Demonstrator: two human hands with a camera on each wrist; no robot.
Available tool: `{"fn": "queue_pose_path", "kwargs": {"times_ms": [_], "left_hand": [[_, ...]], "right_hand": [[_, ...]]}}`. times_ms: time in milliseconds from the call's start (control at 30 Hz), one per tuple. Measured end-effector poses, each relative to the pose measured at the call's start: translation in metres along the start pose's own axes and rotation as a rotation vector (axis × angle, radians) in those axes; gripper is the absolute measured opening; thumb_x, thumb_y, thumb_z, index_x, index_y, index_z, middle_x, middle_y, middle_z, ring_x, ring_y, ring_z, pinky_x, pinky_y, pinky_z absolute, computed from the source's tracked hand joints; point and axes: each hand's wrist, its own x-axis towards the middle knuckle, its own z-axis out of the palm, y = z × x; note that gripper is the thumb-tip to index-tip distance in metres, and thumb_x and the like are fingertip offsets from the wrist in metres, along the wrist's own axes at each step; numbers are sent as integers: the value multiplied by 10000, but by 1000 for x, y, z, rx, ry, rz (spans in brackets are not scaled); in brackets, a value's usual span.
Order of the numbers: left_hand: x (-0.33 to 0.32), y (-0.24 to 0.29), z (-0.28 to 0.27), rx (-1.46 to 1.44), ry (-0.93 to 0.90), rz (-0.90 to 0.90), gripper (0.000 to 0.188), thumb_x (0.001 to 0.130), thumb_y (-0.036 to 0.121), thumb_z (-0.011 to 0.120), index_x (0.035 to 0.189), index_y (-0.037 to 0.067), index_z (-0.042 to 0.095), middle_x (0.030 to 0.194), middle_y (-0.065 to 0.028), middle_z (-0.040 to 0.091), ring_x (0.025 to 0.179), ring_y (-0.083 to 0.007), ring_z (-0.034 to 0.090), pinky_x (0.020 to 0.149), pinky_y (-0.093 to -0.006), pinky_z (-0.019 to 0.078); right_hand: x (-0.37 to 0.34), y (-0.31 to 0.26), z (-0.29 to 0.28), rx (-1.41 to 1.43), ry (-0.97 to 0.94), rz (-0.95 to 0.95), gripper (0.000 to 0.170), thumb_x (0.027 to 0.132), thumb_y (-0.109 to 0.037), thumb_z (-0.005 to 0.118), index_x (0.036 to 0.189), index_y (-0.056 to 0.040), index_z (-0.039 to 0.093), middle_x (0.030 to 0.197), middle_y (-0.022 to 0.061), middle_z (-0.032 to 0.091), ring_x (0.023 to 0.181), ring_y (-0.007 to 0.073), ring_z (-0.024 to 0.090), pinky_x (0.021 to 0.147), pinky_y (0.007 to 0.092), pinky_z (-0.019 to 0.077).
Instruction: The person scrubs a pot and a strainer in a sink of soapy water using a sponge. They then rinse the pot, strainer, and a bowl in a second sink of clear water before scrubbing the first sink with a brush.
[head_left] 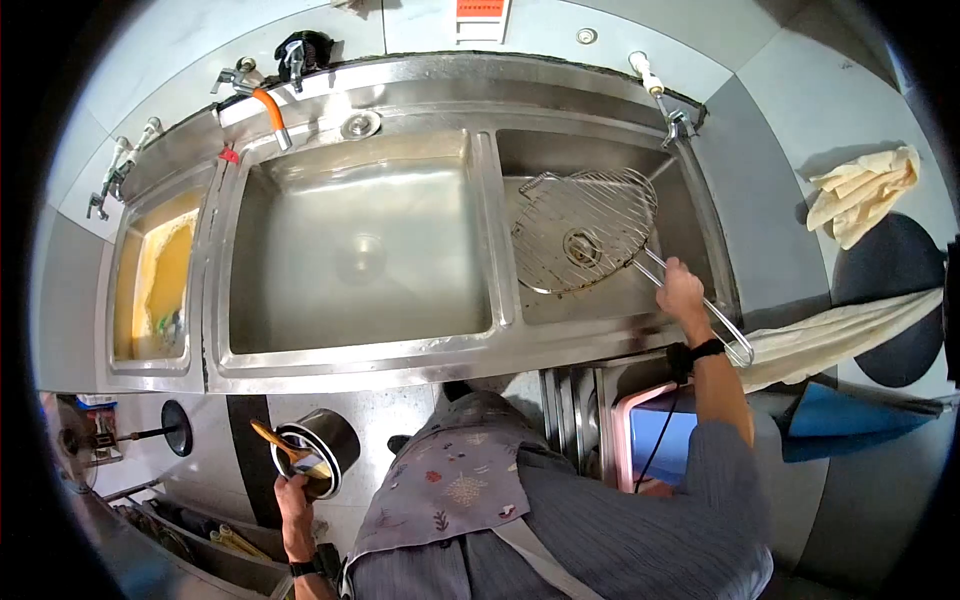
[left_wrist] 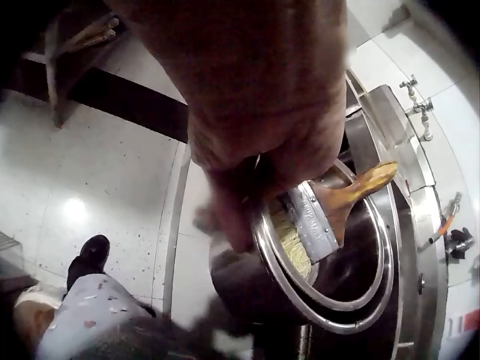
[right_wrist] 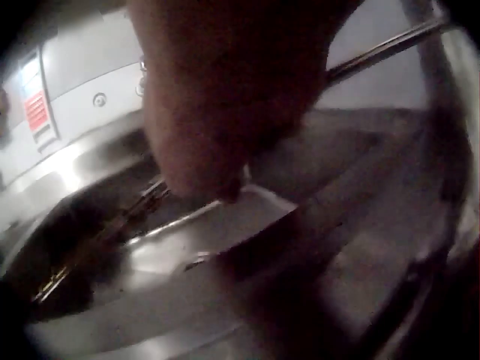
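Observation:
In the head view my right hand (head_left: 682, 295) grips the long wire handle of a round wire skimmer (head_left: 590, 225), whose mesh head lies tilted over the right sink basin. The right wrist view shows that hand (right_wrist: 225, 142) around the handle, blurred. Down at the lower left, my left hand (head_left: 294, 500) holds a steel pot (head_left: 340, 440) by its rim. A wide brush (left_wrist: 319, 221) with a wooden handle rests in the pot, bristles inward. In the left wrist view the left hand's (left_wrist: 262, 150) fingertips are partly hidden behind the rim.
The middle basin (head_left: 360, 240) holds cloudy water; the small left basin (head_left: 165, 280) holds yellowish liquid. Taps (head_left: 240, 75) line the back wall. At the right hang a pale cloth (head_left: 850, 335) and a blue cloth (head_left: 850, 425). A pink-edged blue container (head_left: 665, 440) stands below the counter.

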Motion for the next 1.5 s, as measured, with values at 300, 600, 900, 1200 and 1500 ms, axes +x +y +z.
{"fn": "queue_pose_path", "kwargs": {"times_ms": [300,600,900,1200,1500], "left_hand": [[1,-11,-41,-29,-14,11,199,817,-22,539,1011,-16,586,849,-42,590,665,-167,579,603,-355,475],[4,-65,-161,-51,-14,66,373,757,-58,522,1119,-78,605,971,-99,657,768,-229,653,687,-353,537],[0,-118,-202,-199,20,21,678,699,-110,492,1364,-3,569,1127,-105,685,897,-260,708,804,-366,600],[-25,-100,-225,-62,131,-36,271,794,-47,584,1057,-70,648,892,-114,683,665,-215,664,600,-361,553],[-54,-113,-254,-138,349,4,174,816,-12,610,954,-99,670,807,-139,696,628,-262,677,564,-412,572]], "right_hand": [[-80,-31,-54,-62,353,48,343,756,-47,713,1032,1,516,985,267,637,873,469,677,771,557,548],[-64,6,-93,1,-143,124,429,750,-263,803,1086,-28,678,1024,233,730,1041,434,684,880,505,545],[-151,-88,-34,333,151,214,444,794,-284,836,1085,-42,603,972,233,725,978,472,681,830,541,530],[-180,-274,-38,358,426,-144,519,772,-265,876,1121,-41,565,964,178,717,879,409,681,753,486,524],[-199,-520,-60,606,-15,-505,527,732,-366,882,1004,-24,588,808,116,624,687,215,598,648,379,504]]}}
